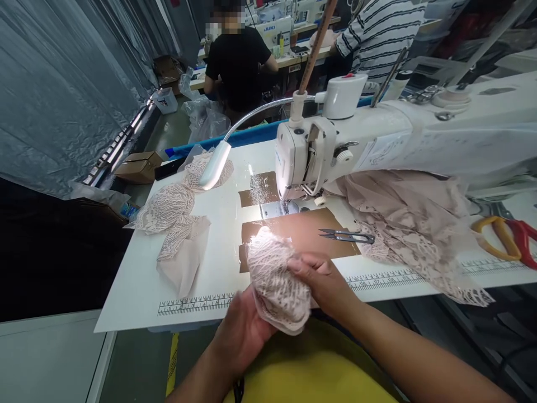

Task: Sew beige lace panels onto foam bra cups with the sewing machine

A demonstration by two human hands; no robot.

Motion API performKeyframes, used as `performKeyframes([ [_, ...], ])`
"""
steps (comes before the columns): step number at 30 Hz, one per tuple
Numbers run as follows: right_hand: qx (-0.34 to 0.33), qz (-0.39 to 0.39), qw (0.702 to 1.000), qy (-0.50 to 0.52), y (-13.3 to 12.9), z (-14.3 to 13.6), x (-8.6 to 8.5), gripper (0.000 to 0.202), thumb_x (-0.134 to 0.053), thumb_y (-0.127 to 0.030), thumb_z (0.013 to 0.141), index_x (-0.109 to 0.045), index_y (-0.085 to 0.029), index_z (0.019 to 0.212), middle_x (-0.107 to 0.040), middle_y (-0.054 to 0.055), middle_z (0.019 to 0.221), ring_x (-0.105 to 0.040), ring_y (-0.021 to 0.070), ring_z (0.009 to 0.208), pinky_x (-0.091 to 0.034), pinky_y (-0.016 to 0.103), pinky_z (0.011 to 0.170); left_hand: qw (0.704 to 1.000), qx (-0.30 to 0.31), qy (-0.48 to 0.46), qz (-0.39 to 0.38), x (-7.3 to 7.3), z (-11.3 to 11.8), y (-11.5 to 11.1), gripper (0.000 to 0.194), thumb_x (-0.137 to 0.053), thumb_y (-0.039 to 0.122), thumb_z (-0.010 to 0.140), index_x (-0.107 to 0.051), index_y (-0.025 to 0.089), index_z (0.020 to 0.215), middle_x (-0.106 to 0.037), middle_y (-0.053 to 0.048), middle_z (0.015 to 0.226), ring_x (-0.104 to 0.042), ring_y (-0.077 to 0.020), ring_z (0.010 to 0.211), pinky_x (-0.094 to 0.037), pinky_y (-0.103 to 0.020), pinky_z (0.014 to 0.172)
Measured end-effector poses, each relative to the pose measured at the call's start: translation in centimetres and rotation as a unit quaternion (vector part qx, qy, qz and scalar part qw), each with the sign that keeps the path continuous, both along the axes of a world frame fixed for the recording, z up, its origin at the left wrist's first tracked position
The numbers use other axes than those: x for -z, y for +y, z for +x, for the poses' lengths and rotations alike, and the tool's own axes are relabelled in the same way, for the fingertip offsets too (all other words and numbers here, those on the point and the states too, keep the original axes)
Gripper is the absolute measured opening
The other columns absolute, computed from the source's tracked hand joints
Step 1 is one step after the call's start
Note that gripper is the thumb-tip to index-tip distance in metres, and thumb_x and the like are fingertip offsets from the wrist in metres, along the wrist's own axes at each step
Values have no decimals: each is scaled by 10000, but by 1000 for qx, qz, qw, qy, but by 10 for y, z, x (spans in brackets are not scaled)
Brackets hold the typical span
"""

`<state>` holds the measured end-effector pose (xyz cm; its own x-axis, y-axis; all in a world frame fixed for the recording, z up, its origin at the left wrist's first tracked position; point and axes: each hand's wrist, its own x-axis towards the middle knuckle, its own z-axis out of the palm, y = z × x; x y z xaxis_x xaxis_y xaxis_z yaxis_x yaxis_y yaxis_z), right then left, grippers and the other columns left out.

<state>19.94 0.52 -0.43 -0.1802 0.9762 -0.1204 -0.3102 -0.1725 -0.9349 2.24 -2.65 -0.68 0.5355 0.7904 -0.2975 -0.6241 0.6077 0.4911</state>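
Note:
A pale pink lace bra cup [279, 285] is between my hands, over the front edge of the sewing table. My right hand [321, 277] pinches its right edge between thumb and fingers. Under its lower left side lies my left hand [243, 330], palm up and slightly blurred, with the cup resting against the fingers; part of those fingers is hidden behind it. Just beyond stands the white sewing machine [302, 151], its needle area lit by a lamp [216, 165]. Thread snips [347, 235] lie on the brown sheet [293, 224] right of the cup.
More lace cup pieces [168, 207] lie at the table's left. Beige lace fabric [415, 224] is heaped on the right, beside scissors with yellow and red handles [509, 238]. A printed ruler [197, 303] runs along the front edge. Two people sit at machines beyond.

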Motion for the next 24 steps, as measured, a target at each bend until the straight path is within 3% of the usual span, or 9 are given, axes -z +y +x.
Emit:
performKeyframes([
  [4, -35, -8, 999, 1, 0, -9, 1, 314, -719, -401, 727, -614, -157, 561, -544, 0, 613, -476, 136, 628, -403, 273, 623, 995, -50, 88, -19, -4, 18, 8, 571, -702, 116, 662, -583, 155, 1219, -688, -84, 1033, -612, -250, 1019, -460, -360, 927],
  [7, 44, -88, 991, 90, 2, -4, 0, 291, -784, -424, 628, -662, -160, 619, -577, 3, 599, -495, 136, 604, -417, 280, 613, 990, -35, 140, 4, 4, 10, 5, 392, -725, 67, 613, -684, 176, 988, -699, -29, 825, -631, -161, 751, -497, -256, 689],
  [9, 83, -96, 987, 101, 6, 5, -1, 295, -805, -416, 594, -651, -164, 597, -557, -9, 566, -472, 118, 562, -404, 265, 580, 985, 43, 156, 67, 9, -10, 0, 80, -730, 150, 682, -688, 170, 747, -643, -12, 622, -579, -118, 572, -460, -230, 565],
  [12, 29, -44, 998, 28, 10, 17, -7, 305, -776, -396, 648, -603, -167, 544, -498, -34, 520, -421, 91, 515, -363, 240, 536, 942, 234, 119, 207, 2, -47, -1, 332, -680, 344, 766, -585, 158, 507, -572, -48, 510, -548, -135, 481, -440, -265, 503],
  [15, -115, 38, 988, -92, 11, 17, -17, 287, -724, -352, 721, -592, -160, 554, -522, -27, 556, -444, 92, 536, -346, 231, 534, 899, 116, 238, 349, -23, -67, 11, 136, -672, 327, 776, -681, 202, 828, -660, -85, 814, -620, -195, 765, -495, -315, 704],
  [17, -197, 78, 968, -136, 8, 11, -24, 238, -685, -326, 762, -613, -153, 614, -568, -10, 617, -485, 105, 576, -364, 231, 554, 831, 38, 381, 404, -37, -65, 22, 512, -780, 296, 675, -603, 255, 1153, -569, -92, 1221, -497, -269, 1160, -406, -373, 974],
  [19, -244, 100, 952, -156, 5, 4, -30, 204, -645, -311, 796, -622, -149, 674, -586, 0, 659, -505, 115, 609, -379, 233, 572, 788, 65, 452, 413, -44, -55, 32, 680, -817, 290, 632, -532, 268, 1249, -502, -81, 1309, -437, -281, 1219, -360, -375, 1020],
  [22, -235, 119, 946, -188, 1, -2, -31, 196, -608, -313, 832, -605, -154, 717, -568, -6, 676, -499, 114, 623, -379, 229, 575, 819, 142, 417, 368, -39, -40, 39, 415, -731, 315, 739, -578, 215, 1112, -602, -46, 989, -563, -180, 872, -456, -285, 776],
  [24, -202, 137, 950, -196, 0, -3, -29, 201, -598, -317, 847, -592, -161, 721, -561, -9, 688, -501, 112, 632, -390, 230, 590, 847, 146, 384, 339, -33, -35, 38, 261, -683, 315, 787, -592, 184, 995, -563, -4, 811, -505, -115, 697, -418, -229, 644],
])
